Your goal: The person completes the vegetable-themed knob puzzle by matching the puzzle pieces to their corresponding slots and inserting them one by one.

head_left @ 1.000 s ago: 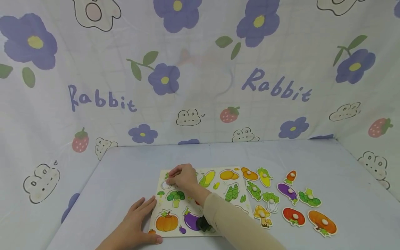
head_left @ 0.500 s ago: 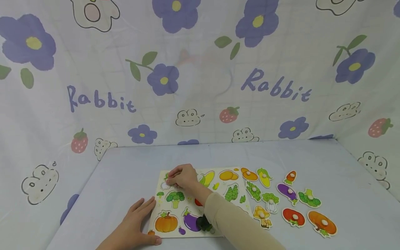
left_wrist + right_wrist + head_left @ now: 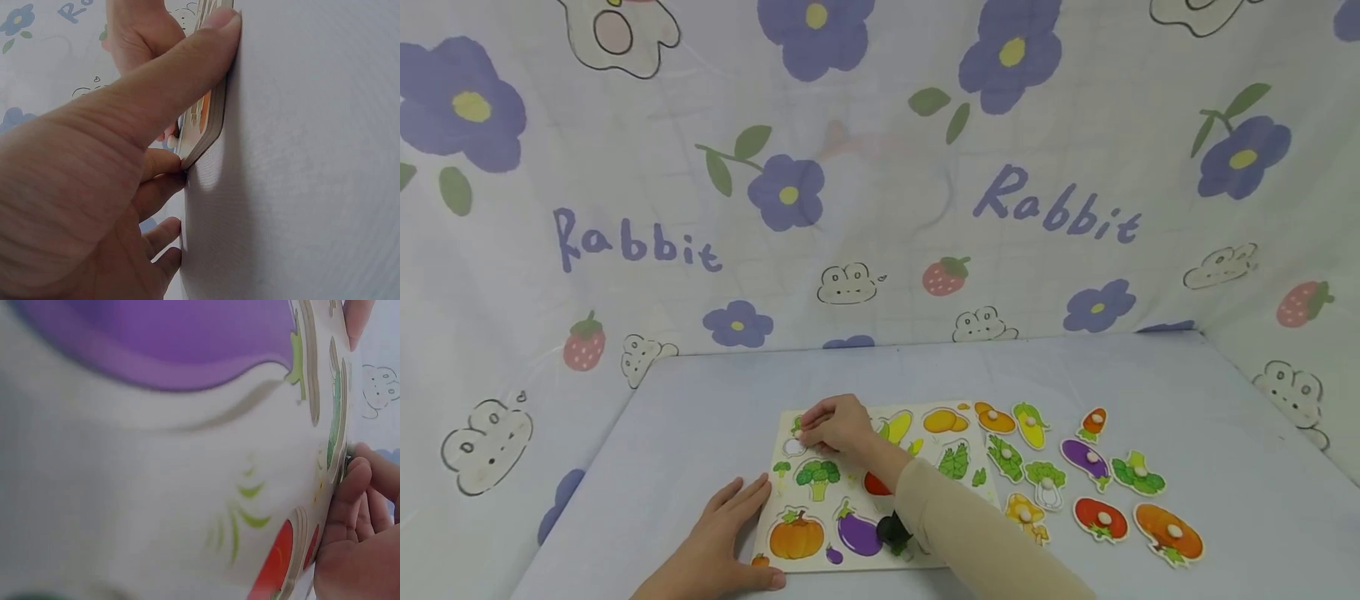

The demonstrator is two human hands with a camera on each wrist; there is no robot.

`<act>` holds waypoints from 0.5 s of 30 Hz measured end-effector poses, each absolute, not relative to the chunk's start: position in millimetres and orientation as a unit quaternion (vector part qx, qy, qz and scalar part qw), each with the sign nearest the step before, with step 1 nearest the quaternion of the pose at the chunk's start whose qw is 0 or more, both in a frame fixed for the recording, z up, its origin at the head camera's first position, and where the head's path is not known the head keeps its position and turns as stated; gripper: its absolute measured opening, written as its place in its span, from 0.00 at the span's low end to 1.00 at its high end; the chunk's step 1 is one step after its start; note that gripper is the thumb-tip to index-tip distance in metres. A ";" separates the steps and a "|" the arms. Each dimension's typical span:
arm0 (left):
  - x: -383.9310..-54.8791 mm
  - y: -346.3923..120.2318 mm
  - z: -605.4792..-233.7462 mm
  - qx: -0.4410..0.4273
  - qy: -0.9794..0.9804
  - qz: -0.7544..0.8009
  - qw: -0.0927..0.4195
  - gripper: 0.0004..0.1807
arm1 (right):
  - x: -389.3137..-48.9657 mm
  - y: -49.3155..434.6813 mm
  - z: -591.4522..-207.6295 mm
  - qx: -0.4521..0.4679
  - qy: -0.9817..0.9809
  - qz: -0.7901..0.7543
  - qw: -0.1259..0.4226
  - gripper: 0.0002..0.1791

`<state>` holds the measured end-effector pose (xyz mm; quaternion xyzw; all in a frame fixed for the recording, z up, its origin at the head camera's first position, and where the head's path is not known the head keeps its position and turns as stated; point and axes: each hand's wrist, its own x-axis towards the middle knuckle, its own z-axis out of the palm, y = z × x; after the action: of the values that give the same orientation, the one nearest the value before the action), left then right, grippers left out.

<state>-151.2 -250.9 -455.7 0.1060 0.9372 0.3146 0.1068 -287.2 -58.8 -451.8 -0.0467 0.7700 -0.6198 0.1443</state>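
Note:
A pale wooden puzzle board (image 3: 842, 560) with vegetable pictures lies flat on the table. My left hand (image 3: 722, 529) steadies its left side in the head view; the thumb (image 3: 212, 34) lies straight along the front edge in the left wrist view, and the fingers touch the side. Over the board's top-left picture, a white vegetable with green leaves (image 3: 793, 446), my right hand (image 3: 842, 429) bends down. In the right wrist view the fingertips (image 3: 359, 469) pinch a small knob, mostly hidden, above the board. The piece beneath is hidden by the hand.
Several knobbed vegetable pieces lie right of the board, among them a corn (image 3: 1030, 425), an eggplant (image 3: 1085, 462), a tomato (image 3: 1093, 512) and a pumpkin (image 3: 1165, 529). The dark wrist camera (image 3: 891, 531) covers part of the board. A patterned curtain (image 3: 887, 208) stands behind the table.
The head view has shifted slightly, so everything sits a little further left. Both hands keep their places on the board; no piece visibly moves.

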 end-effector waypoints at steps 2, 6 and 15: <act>-150.9 -251.1 -455.8 0.100 0.938 0.314 0.110 0.64 | -287.0 -56.7 -449.3 -0.063 0.772 -0.615 0.151 0.07; -150.9 -250.9 -455.5 0.085 0.941 0.307 0.117 0.64 | -286.5 -44.6 -441.5 -0.114 0.780 -0.594 0.159 0.09; -151.1 -246.5 -455.9 0.069 0.944 0.299 0.117 0.66 | -280.2 14.4 -434.6 -0.156 0.777 -0.586 0.168 0.11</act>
<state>-151.1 -246.5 -455.9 0.0687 0.9444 0.2994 0.1171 -280.2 14.4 -434.6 -0.1563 0.7769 -0.5863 0.1683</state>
